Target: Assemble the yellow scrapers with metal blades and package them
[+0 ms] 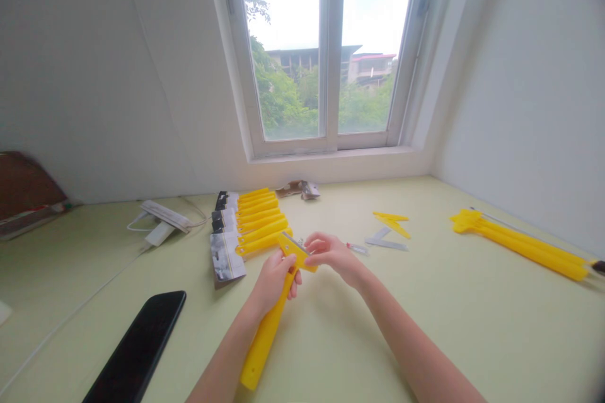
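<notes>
My left hand (pixel 274 280) grips the handle of a yellow plastic scraper (pixel 267 334), whose long handle points down toward me. My right hand (pixel 331 255) pinches the scraper's wide head (pixel 295 252), with its fingers at the edge where a thin metal blade shows. Beyond my hands, a row of similar yellow scrapers (pixel 259 220) lies side by side. Printed plastic blade packets (pixel 227 258) line its left side. To the right of my right hand lie loose metal blades (pixel 385 240) and small yellow plastic pieces (pixel 391 223).
A bundle of yellow scrapers (pixel 520 245) lies at the far right of the pale green desk (pixel 425 327). A black phone (pixel 137 349) lies at the near left. A white charger with cable (pixel 163 217), torn packaging (pixel 299 189) and a brown case (pixel 26 192) lie farther back.
</notes>
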The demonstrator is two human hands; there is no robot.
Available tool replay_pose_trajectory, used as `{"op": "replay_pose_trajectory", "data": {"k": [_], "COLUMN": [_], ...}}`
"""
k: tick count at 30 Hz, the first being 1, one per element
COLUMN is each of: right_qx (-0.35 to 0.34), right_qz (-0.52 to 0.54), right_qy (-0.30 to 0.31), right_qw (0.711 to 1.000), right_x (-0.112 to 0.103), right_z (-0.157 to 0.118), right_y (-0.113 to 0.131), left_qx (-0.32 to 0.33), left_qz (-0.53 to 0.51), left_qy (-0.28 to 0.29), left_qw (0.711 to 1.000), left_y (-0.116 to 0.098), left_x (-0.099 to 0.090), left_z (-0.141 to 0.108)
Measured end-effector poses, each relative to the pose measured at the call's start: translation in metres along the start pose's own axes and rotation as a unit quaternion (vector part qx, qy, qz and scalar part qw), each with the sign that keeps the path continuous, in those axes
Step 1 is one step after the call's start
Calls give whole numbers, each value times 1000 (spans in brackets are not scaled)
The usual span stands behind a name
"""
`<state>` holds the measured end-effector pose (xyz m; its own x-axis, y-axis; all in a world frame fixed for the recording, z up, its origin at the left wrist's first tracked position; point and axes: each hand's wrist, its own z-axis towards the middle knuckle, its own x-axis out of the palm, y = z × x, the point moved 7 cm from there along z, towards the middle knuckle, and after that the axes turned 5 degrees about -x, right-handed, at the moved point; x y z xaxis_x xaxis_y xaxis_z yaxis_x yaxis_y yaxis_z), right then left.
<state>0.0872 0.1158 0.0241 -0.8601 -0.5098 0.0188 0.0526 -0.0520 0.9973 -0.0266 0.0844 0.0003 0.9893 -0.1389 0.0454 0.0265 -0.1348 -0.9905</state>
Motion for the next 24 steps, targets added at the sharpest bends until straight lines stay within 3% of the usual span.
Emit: {"op": "replay_pose_trajectory", "data": {"k": [6, 15, 24], "right_qx": [45, 37, 36], "right_qz": [46, -10, 15], "right_qy": [38, 7, 43], "right_qw": [997, 999, 998], "right_x": [4, 1, 4], "right_z": [-5, -2, -5], "right_y": [-6, -6, -6], "left_qx": [1, -8, 1], "left_qz": [-9, -14, -3], "left_qy": [2, 22, 22], "left_qw": [1000, 1000, 1000], "left_y": [0, 1, -1], "left_x": [1, 4, 5], "left_z": [1, -1, 0]}}
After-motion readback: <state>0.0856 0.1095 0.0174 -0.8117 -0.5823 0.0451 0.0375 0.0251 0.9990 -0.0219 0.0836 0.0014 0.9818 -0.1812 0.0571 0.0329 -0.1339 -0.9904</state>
